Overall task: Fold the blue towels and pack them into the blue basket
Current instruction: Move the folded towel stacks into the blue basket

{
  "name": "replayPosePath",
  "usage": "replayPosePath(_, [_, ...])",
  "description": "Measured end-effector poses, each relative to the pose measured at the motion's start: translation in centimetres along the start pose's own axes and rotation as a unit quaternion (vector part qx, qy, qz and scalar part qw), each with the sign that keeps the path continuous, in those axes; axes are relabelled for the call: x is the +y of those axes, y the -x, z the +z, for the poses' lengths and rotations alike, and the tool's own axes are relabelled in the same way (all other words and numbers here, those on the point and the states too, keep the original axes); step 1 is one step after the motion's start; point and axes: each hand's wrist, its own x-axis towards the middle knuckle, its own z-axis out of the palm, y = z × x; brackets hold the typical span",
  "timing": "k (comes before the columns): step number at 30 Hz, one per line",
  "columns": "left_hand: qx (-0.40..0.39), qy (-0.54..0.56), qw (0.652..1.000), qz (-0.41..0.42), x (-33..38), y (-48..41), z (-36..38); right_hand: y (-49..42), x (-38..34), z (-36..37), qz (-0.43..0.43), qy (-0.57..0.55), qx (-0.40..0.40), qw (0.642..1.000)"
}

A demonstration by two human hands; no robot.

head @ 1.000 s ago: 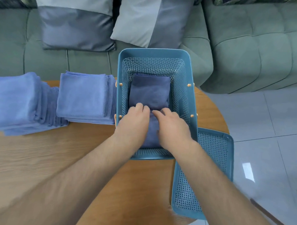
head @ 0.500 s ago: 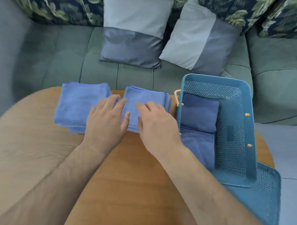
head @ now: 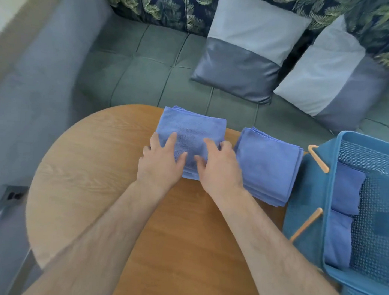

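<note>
Two stacks of blue towels lie at the far side of the round wooden table (head: 93, 187). My left hand (head: 160, 161) and my right hand (head: 217, 166) rest flat, fingers apart, on the near edge of the left stack (head: 192, 130). The right stack (head: 268, 164) lies untouched just right of my right hand. The blue mesh basket (head: 309, 197) stands at the table's right edge with orange handles. Two folded blue towels (head: 345, 189) sit inside it, one behind the other.
A grey-green sofa (head: 134, 73) runs behind the table, with two grey-and-white cushions (head: 244, 49) on its seat. A power strip (head: 11, 195) lies on the floor at the left. Part of a blue lid shows under the basket at the bottom right.
Both hands left the basket, crossed over the right stack and now rest on the left stack. The view has swung left, so the basket sits at the right edge.
</note>
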Motion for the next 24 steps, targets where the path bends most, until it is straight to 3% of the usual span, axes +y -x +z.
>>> replayPosePath(4, [-0.008, 0.048, 0.999, 0.001, -1.3, -0.5, 0.0, -0.5, -0.8, 0.5, 0.088, -0.037, -0.031, 0.995])
replayPosePath(8, [0.008, 0.047, 0.999, -0.016, -2.0, -0.8, -0.3, -0.6, -1.7, 0.3, 0.121, -0.048, -0.030, 0.991])
replayPosePath(12, [-0.021, 0.194, 0.980, -0.031, -3.0, -1.8, -0.5, -0.2, -1.8, -0.6, 0.106, -0.141, -0.055, 0.983])
replayPosePath(15, [-0.047, 0.337, 0.938, -0.070, -3.2, -1.8, -1.0, 0.6, -1.3, -1.5, 0.095, -0.158, -0.111, 0.977])
replayPosePath(19, [-0.074, 0.461, 0.866, -0.177, -3.0, 0.0, -0.7, 2.3, 0.0, -2.2, 0.055, -0.134, -0.116, 0.983])
replayPosePath(24, [-0.177, 0.553, 0.792, -0.188, -0.7, 3.9, -2.3, 4.8, 2.2, -4.5, -0.007, -0.120, -0.115, 0.986])
